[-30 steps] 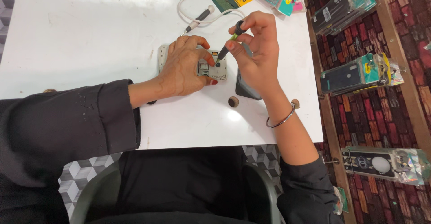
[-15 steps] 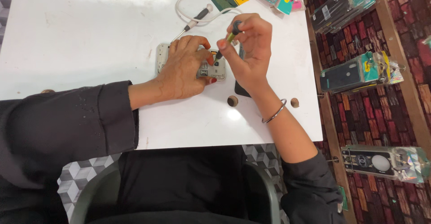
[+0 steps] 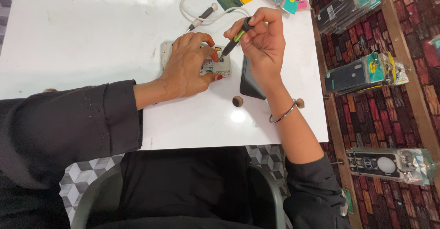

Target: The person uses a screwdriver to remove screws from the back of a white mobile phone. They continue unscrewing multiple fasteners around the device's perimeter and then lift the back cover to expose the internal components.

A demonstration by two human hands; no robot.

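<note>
An opened phone [image 3: 215, 64], its back off and its pale inner frame showing, lies flat on the white surface [image 3: 91, 32], a little toward twelve o'clock from the surface's middle. The left hand [image 3: 185, 66] lies palm down over the phone's nine o'clock half, fingers spread and pressed on it, pinning it to the surface; only the phone's three o'clock end and a sliver at its nine o'clock edge show past the knuckles. The right hand [image 3: 263, 45] sits just at two o'clock of the phone, fingers pinched together around a small black screwdriver with a yellow-green grip [image 3: 236, 38]. The tool slants down toward eight o'clock, and its tip meets the phone's exposed end right beside the left hand's fingertips. The two hands are close, nearly touching over the phone.

A dark flat panel [image 3: 251, 80] lies just at three o'clock of the phone, partly under the right wrist, which wears a thin metal bangle [image 3: 283, 114]. A small round brown piece [image 3: 237, 101] rests at five o'clock of the phone, near the surface's front edge. A white cable [image 3: 201, 13] loops at twelve o'clock of the hands. Packaged phone covers [image 3: 362, 73] lie on the patterned floor at three o'clock.
</note>
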